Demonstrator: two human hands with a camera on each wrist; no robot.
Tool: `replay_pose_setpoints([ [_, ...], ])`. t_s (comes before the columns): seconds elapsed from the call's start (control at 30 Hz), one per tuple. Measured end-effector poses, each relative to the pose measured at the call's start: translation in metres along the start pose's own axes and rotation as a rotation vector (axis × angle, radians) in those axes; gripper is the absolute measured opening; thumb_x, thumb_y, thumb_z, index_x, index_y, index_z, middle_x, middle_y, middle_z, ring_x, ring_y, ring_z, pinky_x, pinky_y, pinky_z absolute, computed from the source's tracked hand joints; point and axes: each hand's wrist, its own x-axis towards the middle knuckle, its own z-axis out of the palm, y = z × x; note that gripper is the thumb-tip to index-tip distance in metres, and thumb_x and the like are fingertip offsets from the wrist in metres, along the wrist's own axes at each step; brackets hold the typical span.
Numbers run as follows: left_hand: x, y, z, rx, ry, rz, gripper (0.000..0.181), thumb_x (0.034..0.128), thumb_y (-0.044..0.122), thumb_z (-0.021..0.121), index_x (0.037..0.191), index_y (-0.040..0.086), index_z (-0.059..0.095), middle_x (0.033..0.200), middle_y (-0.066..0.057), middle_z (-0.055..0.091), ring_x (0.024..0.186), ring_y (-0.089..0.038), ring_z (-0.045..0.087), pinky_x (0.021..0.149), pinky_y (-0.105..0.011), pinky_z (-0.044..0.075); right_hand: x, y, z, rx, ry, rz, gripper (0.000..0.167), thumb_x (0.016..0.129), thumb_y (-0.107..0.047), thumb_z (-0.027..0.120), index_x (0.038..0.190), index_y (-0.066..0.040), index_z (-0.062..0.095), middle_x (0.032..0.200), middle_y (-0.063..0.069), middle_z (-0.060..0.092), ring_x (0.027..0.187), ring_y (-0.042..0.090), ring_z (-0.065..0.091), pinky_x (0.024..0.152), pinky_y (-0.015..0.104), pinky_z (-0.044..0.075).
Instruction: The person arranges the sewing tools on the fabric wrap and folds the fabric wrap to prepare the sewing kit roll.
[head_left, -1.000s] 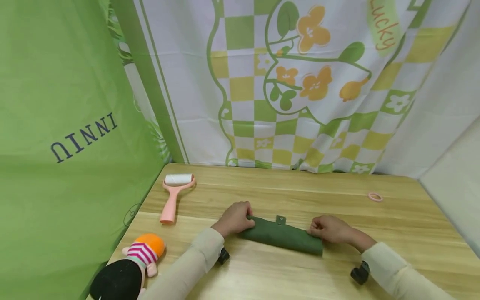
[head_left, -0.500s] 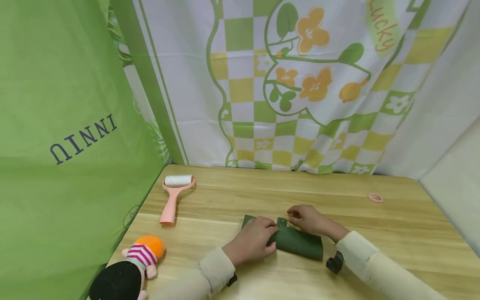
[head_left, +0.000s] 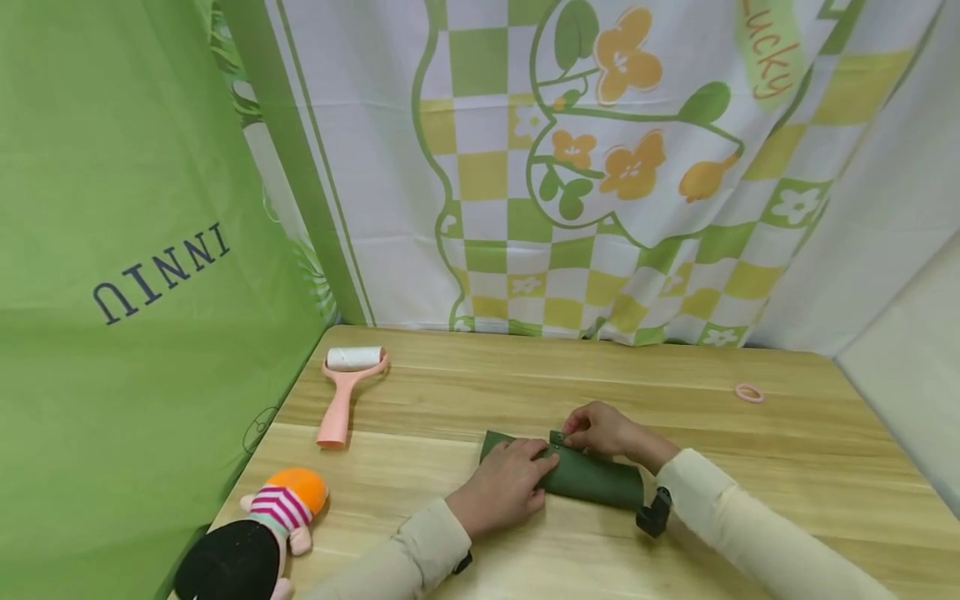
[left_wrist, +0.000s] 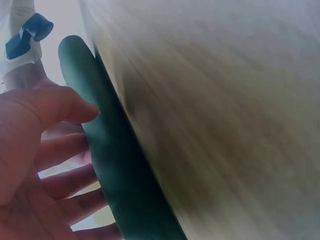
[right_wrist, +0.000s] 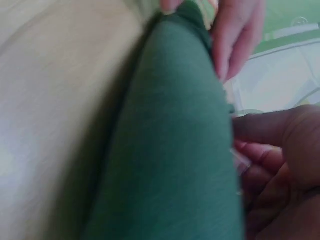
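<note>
A dark green rolled-up pouch (head_left: 600, 480) lies across the wooden table, with a short snap tab (head_left: 556, 436) sticking out from its far edge. My left hand (head_left: 501, 490) rests on the left half of the roll, fingers spread over the top. In the left wrist view its thumb touches the near side of the green roll (left_wrist: 117, 155), the fingers reaching over it fairly straight. My right hand (head_left: 606, 428) pinches the tab between thumb and fingertips. The right wrist view shows this hand (right_wrist: 280, 150) on the far side of the roll, the tab mostly hidden there.
At the back left lies a pink lint roller (head_left: 339, 408) with a white sleeve. A plush doll (head_left: 279, 508) with black hair lies at the front left. A pink ring (head_left: 749, 393) is at the right. Curtains (head_left: 487, 175) hang behind the table (head_left: 810, 467).
My left hand has moved right from the roll's left end onto its top. The right hand has left the right end, moved left, and now pinches the tab.
</note>
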Motion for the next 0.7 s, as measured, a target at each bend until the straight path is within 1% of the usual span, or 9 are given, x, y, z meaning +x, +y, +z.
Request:
replay_pose_setpoints([
  [0.13, 0.001, 0.000, 0.000, -0.025, -0.026, -0.018, 0.049, 0.0981, 0.041, 0.063, 0.142, 0.021, 0.059, 0.144, -0.004, 0.057, 0.132, -0.018, 0.055, 0.103, -0.041, 0.051, -0.005, 0.004, 0.001, -0.074, 0.027, -0.155, 0.012, 0.094, -0.007, 0.067, 0.101, -0.001, 0.074, 0.089, 0.009, 0.075, 0.074, 0.005, 0.061, 0.063, 0.020, 0.049],
  [0.2, 0.002, 0.000, 0.000, -0.028, -0.031, -0.022, 0.049, 0.0978, 0.043, 0.063, 0.142, 0.022, 0.059, 0.145, -0.004, 0.058, 0.132, -0.018, 0.055, 0.103, -0.040, 0.051, -0.008, 0.006, 0.002, -0.124, 0.060, -0.214, 0.013, 0.094, -0.007, 0.067, 0.102, -0.002, 0.075, 0.094, 0.009, 0.077, 0.078, 0.002, 0.063, 0.066, 0.019, 0.050],
  [0.27, 0.003, 0.001, -0.001, -0.011, -0.034, -0.022, 0.049, 0.0975, 0.044, 0.063, 0.141, 0.023, 0.060, 0.144, -0.003, 0.059, 0.131, -0.018, 0.056, 0.102, -0.040, 0.051, -0.011, 0.007, 0.004, -0.176, 0.104, -0.255, 0.013, 0.094, -0.008, 0.068, 0.102, -0.005, 0.077, 0.096, 0.008, 0.078, 0.081, 0.000, 0.066, 0.068, 0.018, 0.051],
  [0.43, 0.003, 0.002, 0.000, 0.040, -0.030, -0.025, 0.047, 0.0964, 0.044, 0.064, 0.139, 0.025, 0.062, 0.139, -0.001, 0.062, 0.126, -0.017, 0.059, 0.097, -0.038, 0.054, -0.017, 0.004, 0.015, -0.264, 0.233, -0.299, 0.011, 0.093, -0.008, 0.069, 0.097, -0.010, 0.079, 0.091, 0.003, 0.079, 0.080, 0.006, 0.070, 0.067, 0.018, 0.053],
  [0.53, 0.003, 0.001, 0.000, 0.050, -0.021, -0.024, 0.045, 0.0951, 0.043, 0.066, 0.137, 0.027, 0.063, 0.137, 0.000, 0.063, 0.124, -0.015, 0.060, 0.095, -0.036, 0.054, -0.021, 0.001, 0.023, -0.303, 0.319, -0.306, 0.011, 0.092, -0.006, 0.070, 0.094, -0.011, 0.080, 0.091, 0.003, 0.079, 0.081, 0.012, 0.072, 0.067, 0.020, 0.054],
  [0.6, 0.003, 0.000, 0.000, 0.047, -0.016, -0.023, 0.044, 0.0945, 0.042, 0.068, 0.136, 0.028, 0.064, 0.137, 0.001, 0.063, 0.124, -0.015, 0.060, 0.094, -0.036, 0.055, -0.023, 0.001, 0.028, -0.320, 0.375, -0.310, 0.011, 0.090, -0.004, 0.071, 0.094, -0.010, 0.080, 0.092, 0.004, 0.079, 0.083, 0.015, 0.074, 0.068, 0.021, 0.056],
  [0.7, 0.003, -0.001, 0.001, 0.036, -0.009, -0.018, 0.042, 0.0939, 0.040, 0.069, 0.134, 0.028, 0.066, 0.137, 0.001, 0.063, 0.124, -0.015, 0.060, 0.094, -0.036, 0.055, -0.027, -0.001, 0.036, -0.315, 0.442, -0.310, 0.012, 0.089, -0.002, 0.072, 0.094, -0.009, 0.080, 0.093, 0.005, 0.079, 0.084, 0.019, 0.075, 0.068, 0.024, 0.058],
])
